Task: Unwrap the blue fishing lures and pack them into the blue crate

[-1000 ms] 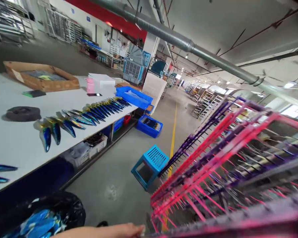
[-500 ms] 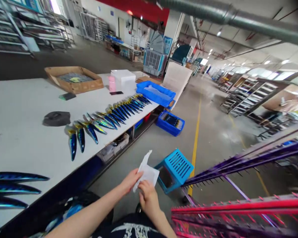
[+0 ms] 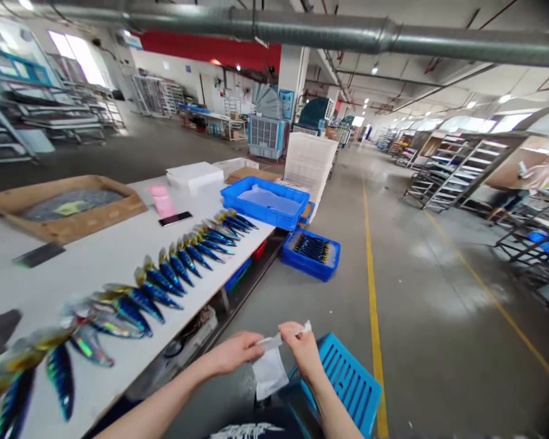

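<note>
A thin white sheet point(image 3: 269, 373), perhaps paper or soft wrapping, hangs between my two hands above the floor. Its upper edge is pinched by my left hand point(image 3: 243, 352), fingers closed. My right hand point(image 3: 297, 342) is closed on the other end, and a small corner sticks out past the fingers. To the left, a long row of blue fishing lures point(image 3: 174, 265) with yellowish ends lies along the edge of the white table point(image 3: 132, 360). The nearest lures are blurred.
A blue plastic stool point(image 3: 350, 384) stands close by my right arm. One blue tray point(image 3: 265, 204) rests at the table's far end; a blue crate point(image 3: 311, 253) of lures is on the floor. A cardboard box point(image 3: 68, 207), pink bottle point(image 3: 162, 201) and phone point(image 3: 175, 219) lie on the table.
My view has shifted forward along the table, and the purple and red racks have left it. My right hand has moved to the sheet's upper edge, which is now stretched between both hands.
</note>
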### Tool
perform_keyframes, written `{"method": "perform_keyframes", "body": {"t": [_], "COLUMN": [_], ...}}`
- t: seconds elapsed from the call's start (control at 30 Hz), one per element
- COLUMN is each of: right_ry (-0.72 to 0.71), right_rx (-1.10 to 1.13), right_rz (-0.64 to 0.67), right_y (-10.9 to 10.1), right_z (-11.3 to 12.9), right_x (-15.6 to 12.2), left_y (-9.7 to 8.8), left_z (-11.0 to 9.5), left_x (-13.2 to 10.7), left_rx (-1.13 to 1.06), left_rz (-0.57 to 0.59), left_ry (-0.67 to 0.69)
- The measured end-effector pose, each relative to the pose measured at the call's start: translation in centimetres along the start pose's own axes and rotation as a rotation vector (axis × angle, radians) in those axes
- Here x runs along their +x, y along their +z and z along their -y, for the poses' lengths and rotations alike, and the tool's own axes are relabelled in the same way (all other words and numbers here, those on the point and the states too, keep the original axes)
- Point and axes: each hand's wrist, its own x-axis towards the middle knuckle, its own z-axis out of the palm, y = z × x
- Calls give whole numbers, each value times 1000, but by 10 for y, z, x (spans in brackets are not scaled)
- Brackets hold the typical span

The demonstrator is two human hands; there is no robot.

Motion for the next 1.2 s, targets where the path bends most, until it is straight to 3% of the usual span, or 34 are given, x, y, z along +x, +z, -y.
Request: {"method": "perform_keyframes", "body": {"t": [0.2, 0.33, 0.5, 0.7, 0.87, 1.03, 1.2], "right_ry": [35, 41, 14, -34, -9, 16, 36], "right_rx": [37, 22, -34, -236, -410, -588, -760], "right_rz": [-199, -301, -449, -582, -610, -604, -588], "right_y": [-25, -38, -51, -54, -51, -53, -53], "right_z": [9, 7, 6, 24, 28, 5, -24], "right_x": [118, 207, 362, 595, 767, 889, 961], "left_y": [-75, -144, -267, -435, -540, -605, -630], "left_z": [-3, -1, -3, -14, -8, 18, 51], "left_x": [98, 180, 318, 512, 654, 761, 827], "left_rx": [-28, -12, 56, 176, 304, 409, 416], "left_rz": [-118, -251, -301, -314, -398, -527, -586], "left_ry": [-4, 18, 121, 283, 337, 363, 379]}}
